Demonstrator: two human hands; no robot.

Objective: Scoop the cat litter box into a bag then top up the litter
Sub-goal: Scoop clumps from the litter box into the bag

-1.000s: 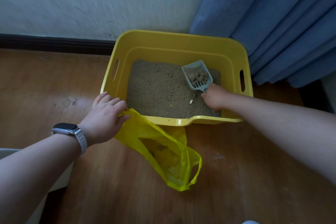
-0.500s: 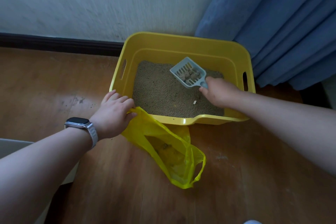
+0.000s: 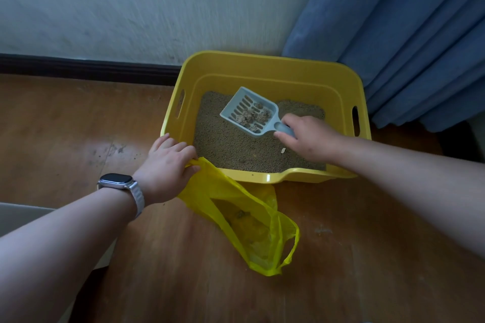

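Note:
A yellow litter box (image 3: 262, 65) stands on the wooden floor against the wall, with brown litter (image 3: 225, 144) inside. My right hand (image 3: 307, 137) grips the handle of a grey slotted scoop (image 3: 249, 111) raised over the litter, with several clumps lying in it. My left hand (image 3: 168, 165) pinches the edge of a yellow plastic bag (image 3: 249, 217) at the box's near left corner. The bag lies open on the floor in front of the box, with some clumps showing through it.
A blue curtain (image 3: 409, 34) hangs at the right, touching the box's far right corner. A dark skirting board (image 3: 78, 68) runs along the white wall. A pale grey object (image 3: 23, 217) sits at the left edge. A smartwatch (image 3: 118, 182) is on my left wrist.
My right hand has lifted the scoop with its clumps and swung it leftward over the middle of the litter. My left hand has kept hold of the bag.

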